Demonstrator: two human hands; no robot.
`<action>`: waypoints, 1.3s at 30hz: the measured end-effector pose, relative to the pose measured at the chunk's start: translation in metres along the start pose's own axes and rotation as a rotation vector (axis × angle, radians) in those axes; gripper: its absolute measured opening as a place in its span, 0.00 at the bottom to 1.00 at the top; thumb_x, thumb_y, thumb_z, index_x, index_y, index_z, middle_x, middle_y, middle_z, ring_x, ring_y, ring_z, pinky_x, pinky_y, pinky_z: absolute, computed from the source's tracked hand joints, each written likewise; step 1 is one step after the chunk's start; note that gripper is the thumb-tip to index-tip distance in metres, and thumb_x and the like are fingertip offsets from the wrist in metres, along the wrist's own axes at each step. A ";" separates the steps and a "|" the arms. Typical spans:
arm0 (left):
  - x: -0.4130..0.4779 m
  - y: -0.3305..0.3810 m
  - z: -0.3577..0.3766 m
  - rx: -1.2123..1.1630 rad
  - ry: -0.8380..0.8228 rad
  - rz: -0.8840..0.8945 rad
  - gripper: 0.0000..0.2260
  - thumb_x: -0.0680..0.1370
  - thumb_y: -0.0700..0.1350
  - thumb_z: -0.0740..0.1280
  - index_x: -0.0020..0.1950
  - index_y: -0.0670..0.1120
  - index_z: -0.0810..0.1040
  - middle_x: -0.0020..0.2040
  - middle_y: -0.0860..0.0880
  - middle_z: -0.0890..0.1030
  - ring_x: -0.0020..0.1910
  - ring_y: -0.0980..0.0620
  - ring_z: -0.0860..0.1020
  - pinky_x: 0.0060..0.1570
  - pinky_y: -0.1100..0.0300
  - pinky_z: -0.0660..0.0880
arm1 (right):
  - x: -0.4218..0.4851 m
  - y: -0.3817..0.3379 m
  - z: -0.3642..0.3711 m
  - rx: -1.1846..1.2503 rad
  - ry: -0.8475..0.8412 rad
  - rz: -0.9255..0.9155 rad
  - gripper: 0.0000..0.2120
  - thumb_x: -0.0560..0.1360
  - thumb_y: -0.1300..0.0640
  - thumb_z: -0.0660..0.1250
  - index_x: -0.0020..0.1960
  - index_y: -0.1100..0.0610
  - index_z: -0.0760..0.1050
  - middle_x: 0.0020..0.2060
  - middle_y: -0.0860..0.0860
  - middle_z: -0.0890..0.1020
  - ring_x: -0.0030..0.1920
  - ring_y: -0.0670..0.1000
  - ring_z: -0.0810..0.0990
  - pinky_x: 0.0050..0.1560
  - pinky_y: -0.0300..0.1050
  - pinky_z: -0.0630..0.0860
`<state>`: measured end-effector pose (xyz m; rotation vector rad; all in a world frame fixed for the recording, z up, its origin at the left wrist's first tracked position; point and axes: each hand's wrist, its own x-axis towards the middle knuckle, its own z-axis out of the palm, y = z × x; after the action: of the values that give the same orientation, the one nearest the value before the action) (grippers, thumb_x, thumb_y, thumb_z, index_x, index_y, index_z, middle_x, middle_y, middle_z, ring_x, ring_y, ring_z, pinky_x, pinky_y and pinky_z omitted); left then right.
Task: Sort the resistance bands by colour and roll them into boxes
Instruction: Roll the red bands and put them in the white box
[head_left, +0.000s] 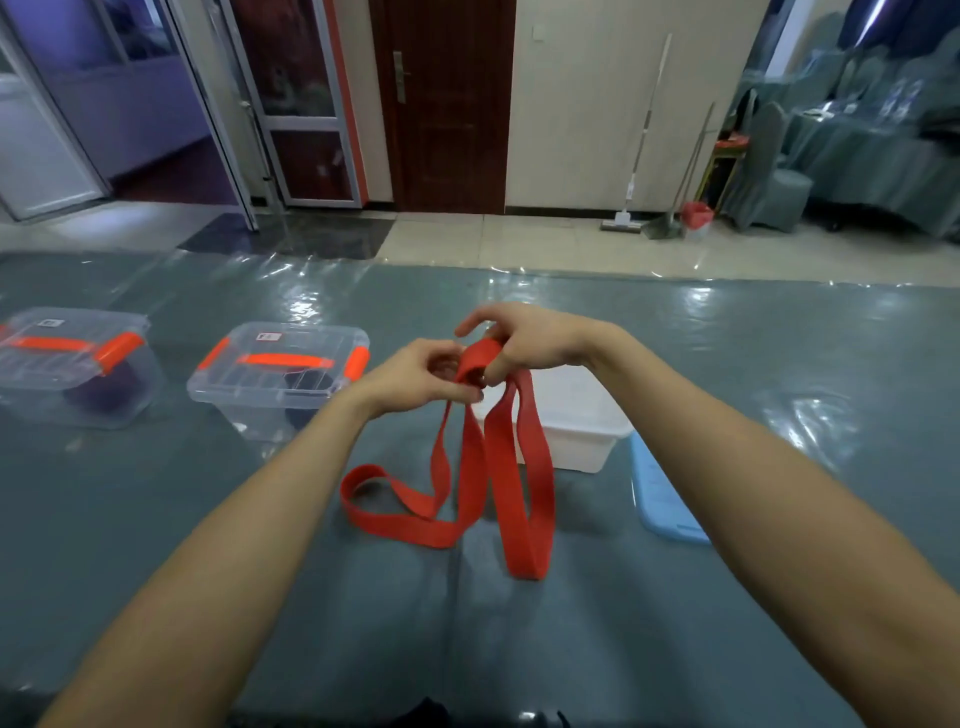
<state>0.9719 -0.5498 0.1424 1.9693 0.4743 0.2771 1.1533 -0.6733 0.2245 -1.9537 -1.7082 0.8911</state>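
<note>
Both hands, left hand (415, 376) and right hand (524, 340), pinch the red band's (498, 467) started roll above the white box (582, 441); hanging loops could unravel if either grip loosens.

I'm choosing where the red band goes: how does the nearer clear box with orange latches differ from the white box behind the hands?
The clear box is see-through and shows something dark inside; the white box is opaque. The clear box is closed under a lid with orange handle and latches; the white box shows no lid, and a blue lid lies flat beside it. Both stand on the grey table.
</note>
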 end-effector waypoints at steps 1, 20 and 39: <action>0.003 0.002 -0.002 -0.014 0.050 0.013 0.15 0.72 0.40 0.84 0.56 0.48 0.87 0.54 0.47 0.90 0.55 0.53 0.86 0.72 0.45 0.78 | -0.001 0.004 -0.002 0.001 0.042 -0.003 0.35 0.70 0.64 0.81 0.73 0.52 0.72 0.51 0.53 0.84 0.44 0.51 0.84 0.47 0.45 0.82; -0.027 0.010 -0.084 0.452 -0.058 -0.334 0.33 0.64 0.52 0.89 0.65 0.49 0.83 0.61 0.46 0.87 0.64 0.42 0.83 0.72 0.41 0.76 | -0.025 0.067 0.008 0.544 0.207 0.014 0.11 0.80 0.65 0.74 0.60 0.67 0.82 0.46 0.59 0.83 0.46 0.58 0.84 0.65 0.63 0.82; 0.050 0.092 0.016 -0.255 -0.076 0.177 0.26 0.76 0.48 0.83 0.71 0.57 0.78 0.69 0.42 0.84 0.72 0.41 0.81 0.75 0.41 0.72 | -0.069 -0.039 -0.120 0.300 0.246 -0.216 0.31 0.75 0.74 0.72 0.75 0.58 0.72 0.48 0.58 0.83 0.50 0.56 0.87 0.63 0.56 0.84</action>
<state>1.0420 -0.5748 0.2177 1.7663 0.2044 0.3553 1.2033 -0.7206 0.3508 -1.5775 -1.5109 0.7448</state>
